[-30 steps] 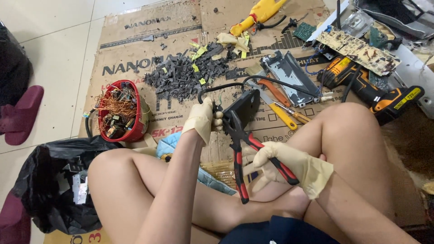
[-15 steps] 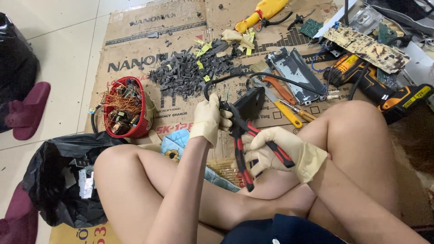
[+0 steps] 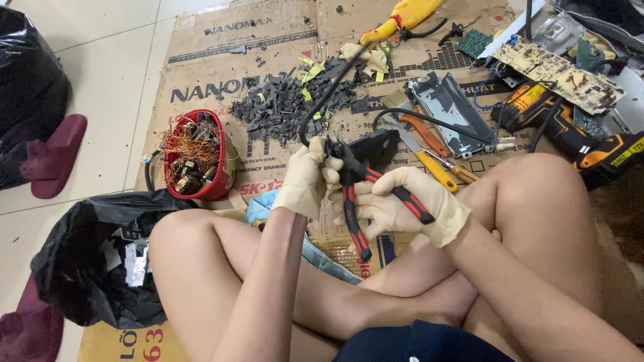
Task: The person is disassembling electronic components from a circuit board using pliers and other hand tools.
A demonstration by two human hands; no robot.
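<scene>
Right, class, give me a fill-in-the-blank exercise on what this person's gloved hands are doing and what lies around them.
1. The right hand grips pliers with red and ____ handles.
2. The left hand holds a black ____ at the pliers' head.
3. The red basket holds tangled ____ wire.
4. The tools lie on flattened ____ on the floor.

Missing words: black; cable; copper; cardboard

Flattened cardboard [image 3: 201, 67] covered the tiled floor [image 3: 107, 80], red basket [image 3: 218, 177] at left, grey scrap pile [image 3: 282, 107] centre, drill [image 3: 577, 134] upper right.
</scene>
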